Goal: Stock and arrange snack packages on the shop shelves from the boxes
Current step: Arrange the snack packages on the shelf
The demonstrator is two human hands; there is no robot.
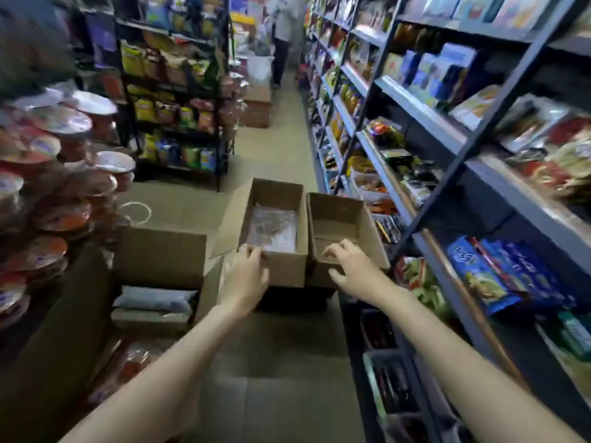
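Observation:
Two open cardboard boxes stand side by side in the aisle. The left box (284, 270) holds clear plastic-wrapped packages (271, 228). The right box (367, 231) looks empty inside. My left hand (246, 276) grips the near rim of the left box, fingers curled over the edge. My right hand (348, 266) grips the near rim of the right box the same way. Shop shelves (415, 113) full of snack packages run along the right side.
A larger open box (160, 260) with grey packets sits at the left. Stacked noodle bowls (64, 174) fill the far left. A black rack of chip bags (172, 113) stands behind. A person (283, 36) stands at the aisle's far end. Dark crates (390, 372) lie under the shelves.

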